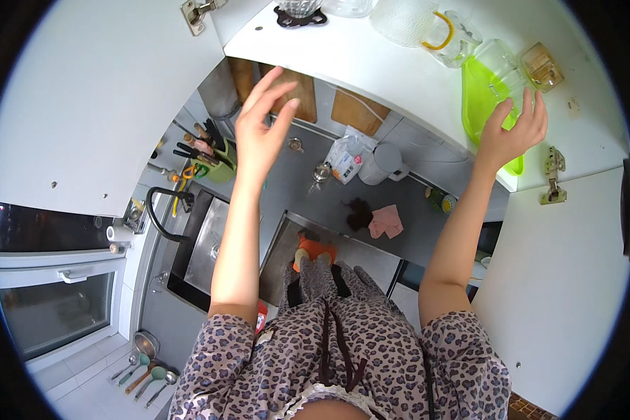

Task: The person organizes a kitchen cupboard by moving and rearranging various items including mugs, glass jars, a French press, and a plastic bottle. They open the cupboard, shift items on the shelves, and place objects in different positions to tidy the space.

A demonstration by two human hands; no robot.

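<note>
My left hand (265,118) is raised in front of the open wall cabinet, just below its white shelf (341,50). Its fingers are spread and hold nothing. At the shelf's right end, my right hand (514,126) overlaps a bright green plastic tray (475,102) in the view, fingers apart and seemingly empty; whether it touches the tray I cannot tell. A clear drinking glass (496,58) lies partly over the tray. Close by are an amber-tinted glass (542,68) and a textured glass mug (404,23) with a yellow handle.
Open cabinet doors flank me, one at left (84,105) and one at right (562,294). Below, the grey counter (294,173) holds a white kettle (382,164), a plastic packet (346,155), a pink cloth (386,220) and a green knife holder (220,168). A sink (205,252) lies left.
</note>
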